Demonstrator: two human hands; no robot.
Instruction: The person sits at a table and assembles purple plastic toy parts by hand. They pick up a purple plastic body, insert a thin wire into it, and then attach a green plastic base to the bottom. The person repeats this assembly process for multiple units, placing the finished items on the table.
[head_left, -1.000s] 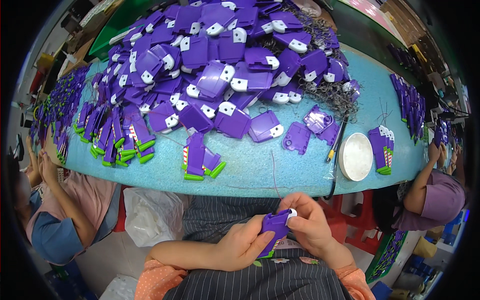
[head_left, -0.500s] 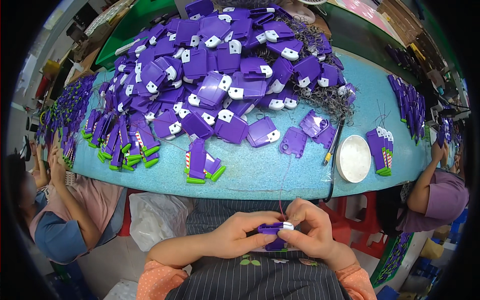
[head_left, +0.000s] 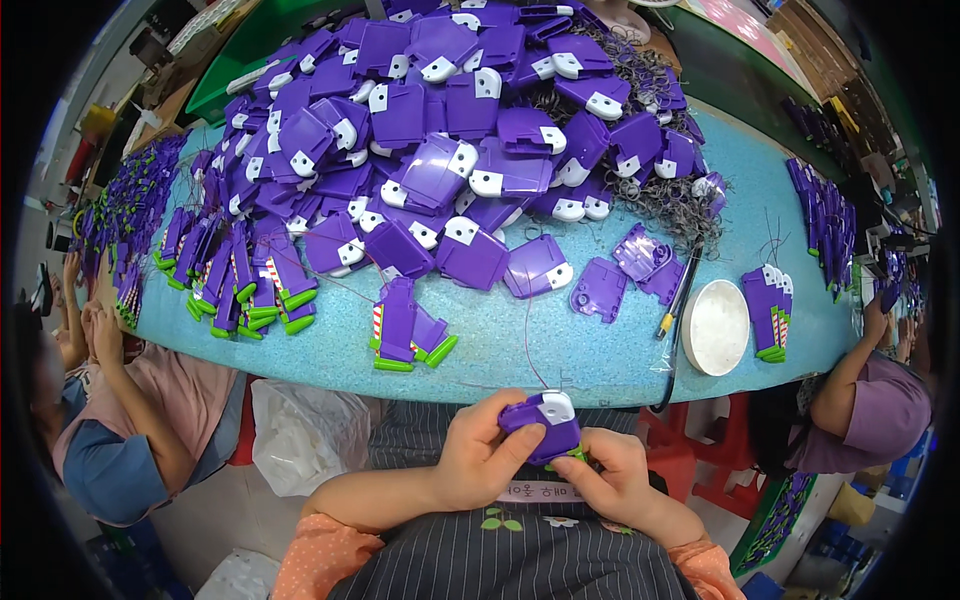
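Note:
Above my lap, at the table's near edge, both hands grip one purple plastic toy part (head_left: 541, 441) with a white corner and a bit of green at its lower edge. My left hand (head_left: 482, 452) is closed on its left side, thumb across the flat face. My right hand (head_left: 617, 472) pinches the lower right by the green end. A thin reddish wire (head_left: 530, 345) rises from the part's top toward the table. Beyond my hands lies a pair of purple pieces with green tips and striped edges (head_left: 397, 325).
A large pile of purple shells (head_left: 440, 160) with white corners covers the table's back. Dark curled wires (head_left: 665, 205) lie beside it. A white bowl (head_left: 716, 328), a black cable (head_left: 684, 290) and finished-looking purple-green pieces (head_left: 768, 315) are at right. Co-workers sit on both sides.
The purple part has been turned from edge-on to show its flat face and raised slightly. My right hand has shifted from its white corner down to its green end.

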